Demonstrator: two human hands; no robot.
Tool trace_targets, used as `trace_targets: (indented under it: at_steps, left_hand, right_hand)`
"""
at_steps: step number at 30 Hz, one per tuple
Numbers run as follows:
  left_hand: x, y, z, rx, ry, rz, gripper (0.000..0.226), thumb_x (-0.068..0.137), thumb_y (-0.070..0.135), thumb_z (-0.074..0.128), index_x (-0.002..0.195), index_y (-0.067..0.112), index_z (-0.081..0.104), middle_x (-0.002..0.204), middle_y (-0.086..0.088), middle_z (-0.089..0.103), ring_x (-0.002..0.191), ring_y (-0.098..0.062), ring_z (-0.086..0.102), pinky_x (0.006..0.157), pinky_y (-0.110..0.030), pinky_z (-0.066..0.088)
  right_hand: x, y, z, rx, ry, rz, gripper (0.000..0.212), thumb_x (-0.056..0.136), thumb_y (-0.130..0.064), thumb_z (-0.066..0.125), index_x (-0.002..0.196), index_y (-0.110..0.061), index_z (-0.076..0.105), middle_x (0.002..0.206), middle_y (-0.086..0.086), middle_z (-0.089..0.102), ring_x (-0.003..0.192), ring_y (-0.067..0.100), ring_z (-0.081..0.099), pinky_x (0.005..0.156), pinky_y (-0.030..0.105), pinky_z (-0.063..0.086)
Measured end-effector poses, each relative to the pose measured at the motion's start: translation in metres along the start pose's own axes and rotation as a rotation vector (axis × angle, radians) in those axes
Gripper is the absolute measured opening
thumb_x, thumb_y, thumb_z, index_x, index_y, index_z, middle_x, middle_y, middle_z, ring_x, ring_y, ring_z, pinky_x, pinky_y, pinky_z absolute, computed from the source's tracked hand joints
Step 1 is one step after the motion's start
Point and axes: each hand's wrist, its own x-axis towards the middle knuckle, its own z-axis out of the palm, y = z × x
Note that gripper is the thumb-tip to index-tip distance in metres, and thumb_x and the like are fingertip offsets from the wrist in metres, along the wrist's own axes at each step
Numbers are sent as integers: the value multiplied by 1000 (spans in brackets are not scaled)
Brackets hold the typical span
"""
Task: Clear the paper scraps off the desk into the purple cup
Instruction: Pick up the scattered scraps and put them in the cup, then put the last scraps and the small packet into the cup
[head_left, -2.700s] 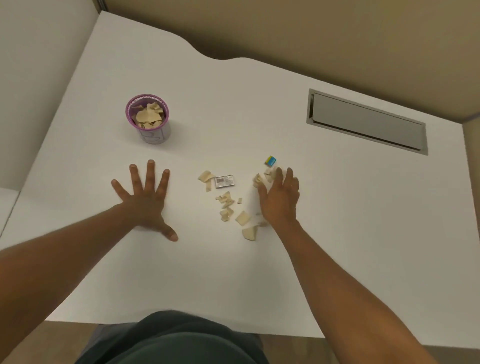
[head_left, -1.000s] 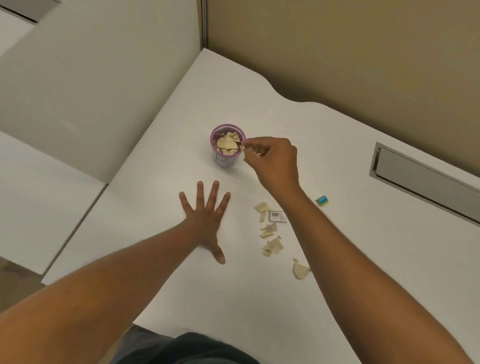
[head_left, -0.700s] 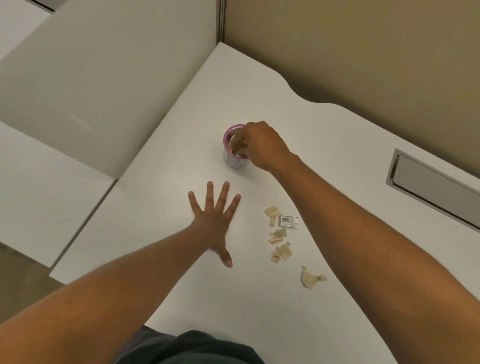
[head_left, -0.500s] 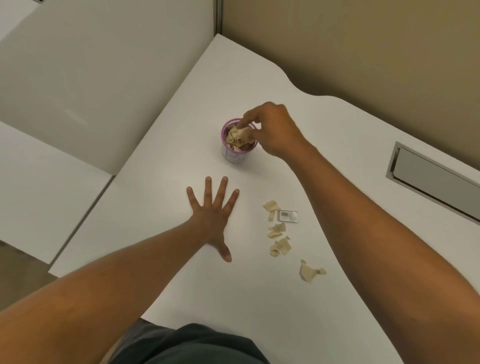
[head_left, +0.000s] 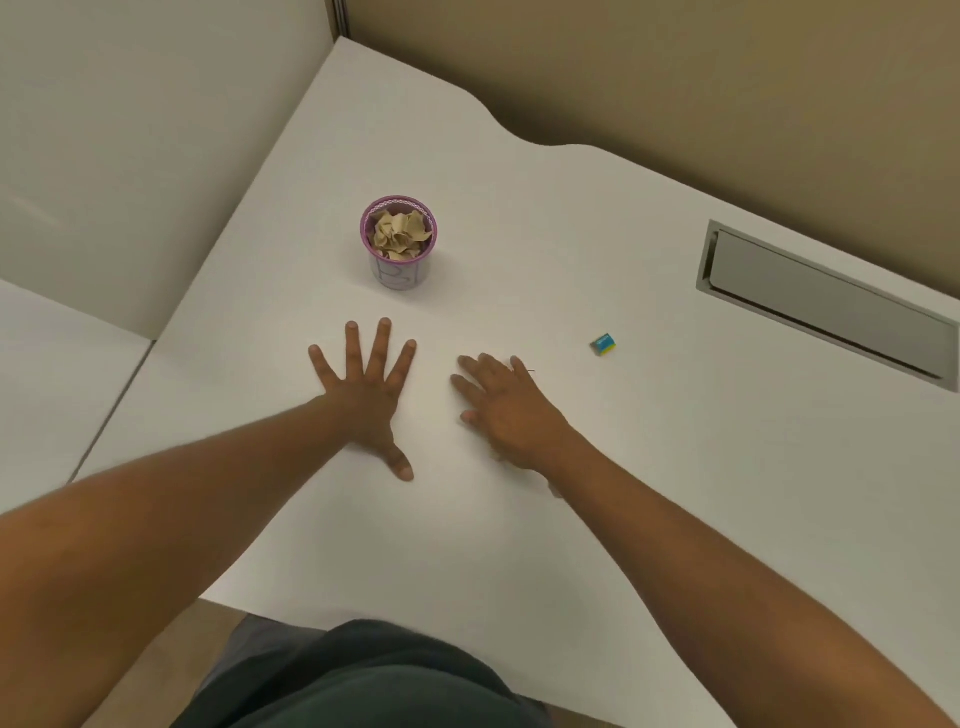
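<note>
Beyond flat, empty hands (left (head_left: 363, 395), right (head_left: 506, 405)): purple cup (head_left: 399, 243), scrap-filled.

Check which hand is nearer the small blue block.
Right. The right hand lies just left of the small blue block; the left hand rests flat farther left, below the purple cup.

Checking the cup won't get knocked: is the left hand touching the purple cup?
Apart. The head view shows bare desk between the left hand fingertips and purple cup.
</note>
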Motion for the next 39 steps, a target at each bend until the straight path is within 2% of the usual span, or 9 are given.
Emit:
trace_targets:
  at_steps: [7,10,13,16,25,28,31,35,39]
  left_hand:
    - [2,-2,1,-5,13,5,187,8,107,61,127,36,-64,138,-6,-74,128,-48,-63,100,-91,-19]
    - [2,-2,1,0,8,-2,189,5,107,59,130,35,-63,139,-7,-73,132,-50,-60,101,-91,-17]
    - [2,-1,1,0,5,-8,189,4,107,59,130,35,-63,138,-7,-73,131,-50,-60,102,-91,-16]
    - [0,0,0,3,3,-16,187,8,106,61,128,34,-63,136,-8,-74,127,-49,-62,102,-92,-15]
    - [-5,1,-3,22,7,-15,186,19,104,69,131,31,-61,138,-11,-73,131,-52,-59,104,-92,-13]
    - [-4,1,-3,19,2,-16,187,21,103,70,134,30,-60,138,-12,-72,132,-53,-58,105,-92,-13]
    - [-3,0,-2,11,6,-11,189,21,102,71,137,30,-58,139,-12,-72,130,-52,-61,101,-91,-17]
    - [-1,-2,-1,3,13,-3,187,19,103,69,131,31,-62,136,-11,-74,124,-51,-65,95,-89,-24]
    - [1,-3,0,-12,18,10,188,19,101,72,128,33,-64,137,-10,-74,120,-49,-68,86,-85,-33]
  right_hand:
    - [-39,7,16,-135,54,-99,64,101,-55,42,153,-17,40,163,12,32,151,35,29,127,56,7]
    - [-61,8,17,-124,102,-189,50,106,-29,43,153,-13,42,160,19,36,145,40,37,122,54,26]
    - [-74,-1,18,-39,211,-180,43,101,0,44,142,-1,55,148,24,52,131,43,55,101,49,53]
    - [-73,-11,23,-70,157,-157,47,93,9,47,139,5,54,145,22,53,123,39,57,82,45,58]
    - [-27,-24,12,243,143,326,22,89,-1,52,82,-15,68,97,0,66,100,22,65,82,29,41]
    - [-14,-27,-16,621,311,551,27,87,-4,56,90,-13,81,100,2,80,93,19,74,90,27,54]
    - [6,-32,-65,695,508,487,20,88,-4,64,96,-10,81,103,6,80,98,21,74,89,21,52]
    - [49,-39,-132,707,697,320,15,88,-6,68,94,-8,82,97,8,78,89,21,73,83,34,60]
    - [103,-39,-168,493,658,225,14,92,-12,68,96,-9,81,100,9,75,91,24,70,82,37,58]
